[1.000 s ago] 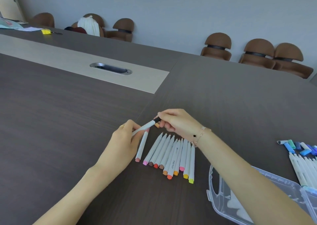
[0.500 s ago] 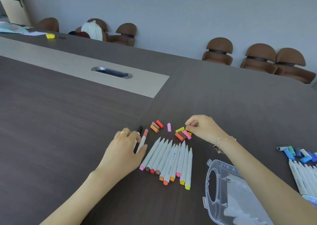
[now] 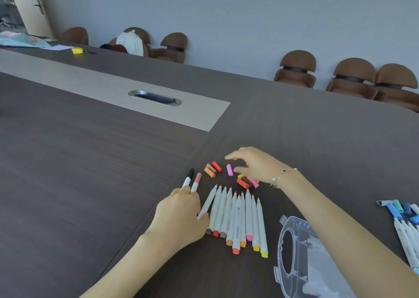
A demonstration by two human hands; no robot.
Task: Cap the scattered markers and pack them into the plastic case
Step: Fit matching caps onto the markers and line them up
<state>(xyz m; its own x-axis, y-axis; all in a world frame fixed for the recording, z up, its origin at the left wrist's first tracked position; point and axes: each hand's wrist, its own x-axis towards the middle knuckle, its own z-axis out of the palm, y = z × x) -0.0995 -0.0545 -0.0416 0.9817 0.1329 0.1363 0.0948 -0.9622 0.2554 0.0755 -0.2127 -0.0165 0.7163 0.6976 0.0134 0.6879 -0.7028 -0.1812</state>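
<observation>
Head view only: left hand [image 3: 181, 216] rests on the table [image 3: 68, 173], fingers curled round the leftmost pen of the row of markers [image 3: 238, 220], whose bare tips point away and coloured end caps point toward the person. Two capped markers [image 3: 192, 180] lie just beyond its knuckles. Right hand [image 3: 256, 166] hovers spread over the loose caps [image 3: 229, 173], thumb and forefinger apart, holding nothing; pink cap [image 3: 230, 169] sits right under the gap between them. Likely step: pick a cap that matches the pen the left hand holds. Advice: check that pen's end colour first, pinch the cap by its closed end, push straight on till it seats. Caps are small and round, so may roll if nudged. Case [image 3: 301, 259], clear plastic, lies near the right forearm, contents unclear. Blue markers [image 3: 403, 218] wait at far right. Table is dark woodgrain with a pale strip and a metal cable port [image 3: 155, 97]; brown chairs [image 3: 297, 70] line a grey wall.
</observation>
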